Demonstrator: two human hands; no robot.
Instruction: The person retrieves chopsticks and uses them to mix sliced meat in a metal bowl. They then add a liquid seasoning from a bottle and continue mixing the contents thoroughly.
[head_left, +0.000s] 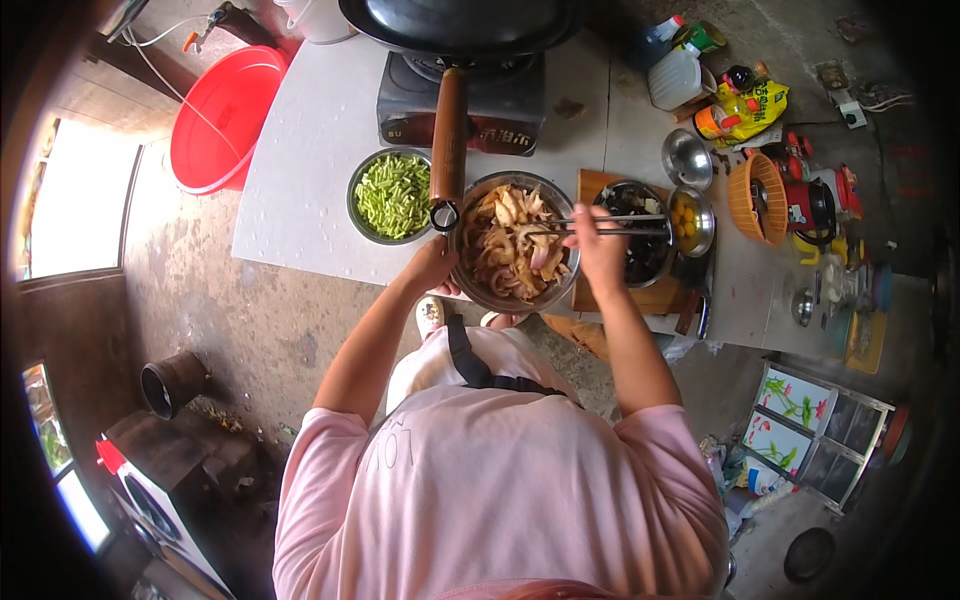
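A steel bowl (517, 304) of sliced raw meat (514, 244) stands before me at the table edge. My left hand (437, 266) grips its left rim. My right hand (600, 247) holds a pair of chopsticks (634, 232), whose tips rest in the meat. To the left is a bowl of chopped green stalks (392, 196). Right of the meat, partly behind my right hand, a bowl of dark food pieces (637, 255) sits on a wooden cutting board (589, 184). Beside that, a small metal bowl holds several egg yolks (684, 217).
A black wok (461, 26) rests on a portable stove (409, 105), its wooden handle (449, 135) pointing towards me over the bowls. A cleaver (701, 289) lies right of the board. Further right are an orange basket (759, 225), bottles and jars. A red tub (217, 112) stands left.
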